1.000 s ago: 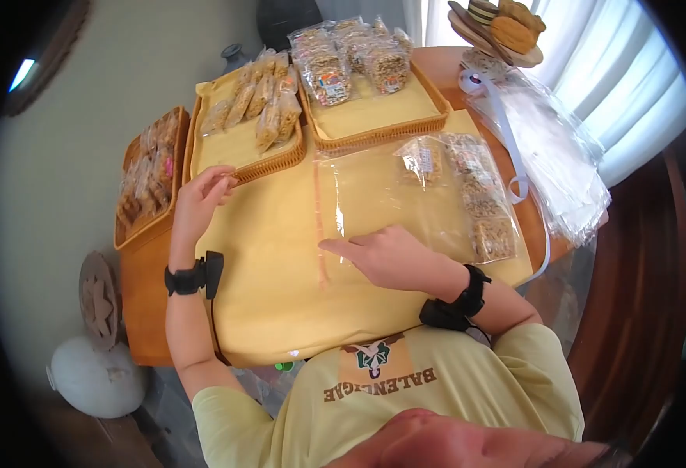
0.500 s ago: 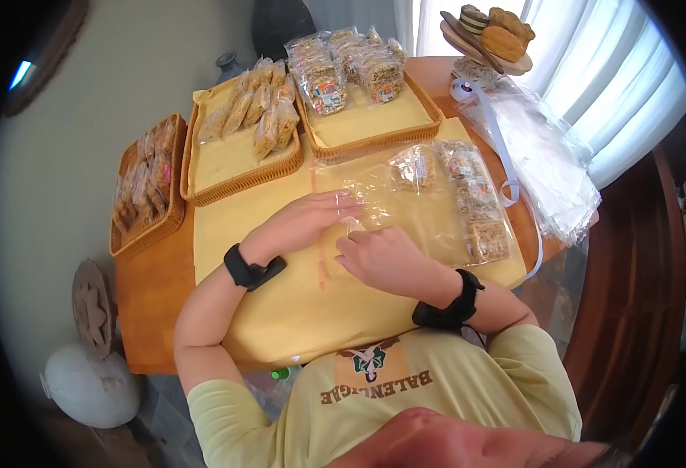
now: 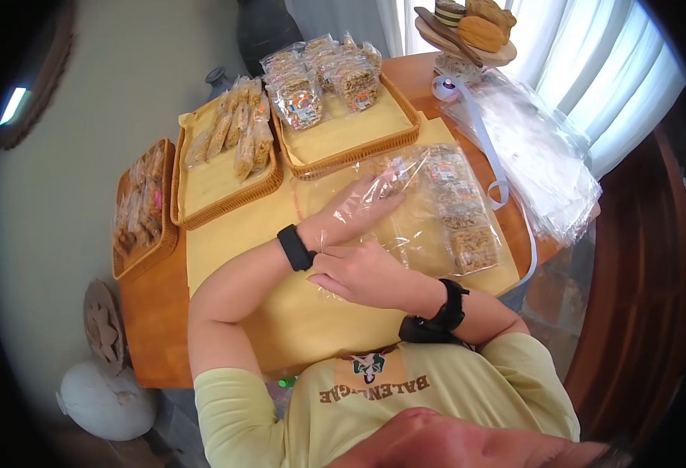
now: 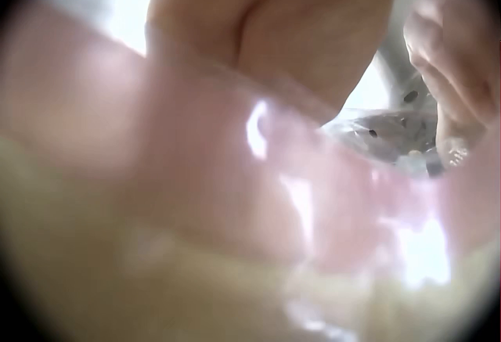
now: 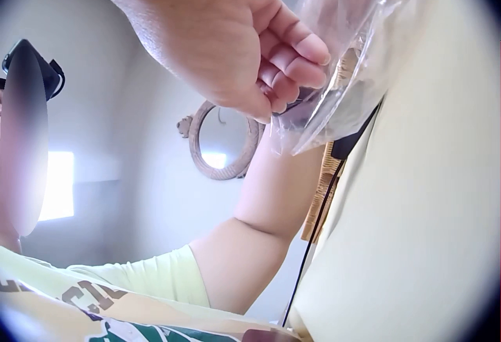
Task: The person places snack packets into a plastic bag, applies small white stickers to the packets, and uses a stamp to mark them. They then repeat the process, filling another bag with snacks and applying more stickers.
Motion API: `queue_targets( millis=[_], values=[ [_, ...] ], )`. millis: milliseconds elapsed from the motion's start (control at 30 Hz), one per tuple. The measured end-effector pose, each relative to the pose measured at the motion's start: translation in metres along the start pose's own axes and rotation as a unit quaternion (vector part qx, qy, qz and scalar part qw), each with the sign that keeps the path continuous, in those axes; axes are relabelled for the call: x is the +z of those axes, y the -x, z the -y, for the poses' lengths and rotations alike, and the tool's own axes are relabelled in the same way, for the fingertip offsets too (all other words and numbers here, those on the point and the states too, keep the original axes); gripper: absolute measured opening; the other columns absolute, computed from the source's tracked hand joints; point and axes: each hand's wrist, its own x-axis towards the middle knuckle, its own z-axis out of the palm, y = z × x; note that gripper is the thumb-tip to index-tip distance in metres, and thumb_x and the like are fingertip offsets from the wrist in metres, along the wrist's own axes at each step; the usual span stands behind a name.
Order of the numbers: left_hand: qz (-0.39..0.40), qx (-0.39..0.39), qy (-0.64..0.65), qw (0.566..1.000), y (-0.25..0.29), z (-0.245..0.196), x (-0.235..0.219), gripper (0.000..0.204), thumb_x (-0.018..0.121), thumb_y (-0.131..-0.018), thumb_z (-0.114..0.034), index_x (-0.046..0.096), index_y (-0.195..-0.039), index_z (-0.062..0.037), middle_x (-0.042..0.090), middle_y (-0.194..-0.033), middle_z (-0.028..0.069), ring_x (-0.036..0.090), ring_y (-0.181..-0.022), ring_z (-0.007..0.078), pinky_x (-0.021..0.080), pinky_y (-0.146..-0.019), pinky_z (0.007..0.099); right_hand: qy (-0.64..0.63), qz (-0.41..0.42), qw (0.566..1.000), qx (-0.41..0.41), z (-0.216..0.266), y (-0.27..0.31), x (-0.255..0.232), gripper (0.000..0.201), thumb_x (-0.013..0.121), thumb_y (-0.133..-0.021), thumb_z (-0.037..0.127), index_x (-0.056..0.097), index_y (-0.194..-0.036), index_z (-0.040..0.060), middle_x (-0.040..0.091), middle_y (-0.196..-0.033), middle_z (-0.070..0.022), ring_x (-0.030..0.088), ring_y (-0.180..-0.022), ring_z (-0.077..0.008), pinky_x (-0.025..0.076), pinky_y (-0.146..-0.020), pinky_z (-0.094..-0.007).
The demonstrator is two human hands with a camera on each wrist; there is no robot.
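Observation:
A large clear plastic bag (image 3: 405,226) lies flat on the yellow cloth, with several packs of nut brittle (image 3: 460,199) along its right side. My left hand (image 3: 355,207) is inside the bag up to the wrist, its fingers stretched out onto a single brittle pack (image 3: 398,173) with a white label. Film covers the back of that hand. Nearer my body, the right hand (image 3: 366,271) pinches the bag's open edge beside the left wrist. In the right wrist view the crinkled bag film (image 5: 313,123) hangs at the right hand's curled fingers (image 5: 293,64).
Three wicker trays of packaged snacks stand behind and left: a narrow tray (image 3: 170,234), a middle tray (image 3: 269,186) and a right tray (image 3: 405,140). Spare plastic bags (image 3: 546,164) and a white ribbon (image 3: 487,148) lie right. A stand (image 3: 476,53) holds breads.
The left hand has come from beside the middle tray into the bag and up to the single pack. The right hand has moved slightly left and now draws the bag's edge over the left wrist.

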Motion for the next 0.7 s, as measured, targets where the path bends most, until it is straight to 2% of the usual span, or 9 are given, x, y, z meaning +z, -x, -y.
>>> queue_targets(
  millis=[133, 233, 300, 333, 400, 433, 500, 567, 700],
  values=[
    [-0.071, 0.014, -0.05, 0.996, -0.007, -0.019, -0.001, 0.037, 0.05, -0.079, -0.006, 0.05, -0.115, -0.0008, 0.039, -0.126, 0.0253, 0.05, -0.097, 0.0386, 0.042, -0.087, 0.0395, -0.01, 0.013, 1.0, 0.005, -0.003, 0.002, 0.002, 0.019, 0.059, -0.079, 0.021, 0.051, -0.071, 0.0044, 0.055, -0.068, -0.011, 0.056, -0.061, -0.0274, 0.045, -0.054, -0.038],
    [-0.005, -0.16, 0.16, 0.974, -0.01, -0.022, -0.016, 0.042, 0.046, -0.088, -0.016, 0.04, -0.129, -0.0108, 0.025, -0.139, 0.0192, 0.036, -0.121, 0.0363, 0.032, -0.099, 0.0359, -0.028, -0.036, 0.999, -0.027, -0.003, -0.003, 0.002, 0.016, 0.061, -0.078, 0.017, 0.052, -0.071, 0.0055, 0.051, -0.063, -0.0083, 0.054, -0.058, -0.0268, 0.043, -0.051, -0.0361],
    [-0.113, 0.069, 0.068, 0.989, 0.0, -0.003, -0.002, 0.04, 0.045, -0.087, -0.014, 0.042, -0.128, -0.0121, 0.022, -0.141, 0.0175, 0.033, -0.124, 0.0357, 0.03, -0.101, 0.0364, -0.062, -0.051, 0.997, 0.005, -0.003, -0.002, 0.0, 0.016, 0.061, -0.078, 0.016, 0.052, -0.07, 0.0052, 0.052, -0.063, -0.009, 0.054, -0.057, -0.027, 0.043, -0.05, -0.0357],
    [-0.12, 0.042, 0.053, 0.991, 0.007, -0.003, -0.004, 0.04, 0.045, -0.087, -0.014, 0.042, -0.128, -0.0121, 0.022, -0.141, 0.0175, 0.033, -0.124, 0.0357, 0.03, -0.101, 0.0364, -0.078, -0.04, 0.996, -0.019, -0.003, -0.002, -0.002, 0.016, 0.061, -0.078, 0.016, 0.052, -0.07, 0.0052, 0.052, -0.063, -0.009, 0.054, -0.057, -0.027, 0.043, -0.05, -0.0357],
    [-0.117, 0.08, 0.384, 0.913, 0.025, 0.0, -0.013, 0.034, 0.048, -0.083, -0.008, 0.05, -0.117, -0.0019, 0.03, -0.136, 0.021, 0.044, -0.115, 0.032, 0.039, -0.092, 0.0371, -0.034, -0.005, 0.999, 0.031, -0.001, -0.004, -0.01, 0.017, 0.061, -0.077, 0.017, 0.051, -0.07, 0.0055, 0.054, -0.064, -0.0095, 0.055, -0.056, -0.0277, 0.045, -0.05, -0.0358],
    [-0.127, 0.065, 0.375, 0.916, 0.04, 0.002, -0.021, 0.034, 0.048, -0.083, -0.008, 0.05, -0.117, -0.0019, 0.03, -0.136, 0.021, 0.044, -0.115, 0.032, 0.039, -0.092, 0.0371, -0.044, 0.002, 0.999, 0.016, 0.001, -0.004, -0.013, 0.017, 0.061, -0.077, 0.017, 0.051, -0.07, 0.0055, 0.054, -0.064, -0.0095, 0.055, -0.056, -0.0277, 0.045, -0.05, -0.0358],
    [0.03, -0.02, 0.247, 0.968, 0.076, 0.006, -0.042, 0.031, 0.048, -0.088, -0.016, 0.052, -0.118, -0.0083, 0.042, -0.131, 0.0136, 0.039, -0.122, 0.0269, 0.033, -0.098, 0.0338, -0.004, 0.034, 0.998, 0.048, 0.004, -0.004, -0.016, 0.018, 0.061, -0.078, 0.017, 0.051, -0.068, 0.0059, 0.053, -0.061, -0.0082, 0.055, -0.053, -0.0265, 0.044, -0.047, -0.0348],
    [0.104, -0.119, 0.268, 0.95, 0.11, -0.006, -0.078, 0.027, 0.05, -0.087, -0.017, 0.057, -0.112, -0.006, 0.054, -0.119, 0.0114, 0.051, -0.11, 0.0229, 0.039, -0.091, 0.0312, -0.003, 0.042, 0.998, 0.04, 0.003, -0.004, -0.013, 0.018, 0.06, -0.078, 0.018, 0.051, -0.067, 0.0062, 0.053, -0.06, -0.008, 0.054, -0.052, -0.0262, 0.044, -0.046, -0.0346],
    [-0.028, -0.299, 0.215, 0.929, 0.169, -0.005, -0.119, 0.024, 0.054, -0.086, -0.016, 0.059, -0.106, -0.0042, 0.063, -0.1, 0.0085, 0.06, -0.093, 0.0215, 0.045, -0.081, 0.0292, 0.0, 0.067, 0.997, 0.042, 0.002, -0.003, -0.008, 0.019, 0.06, -0.078, 0.018, 0.051, -0.066, 0.0067, 0.053, -0.059, -0.0078, 0.054, -0.05, -0.0257, 0.043, -0.045, -0.0341]
  ],
)
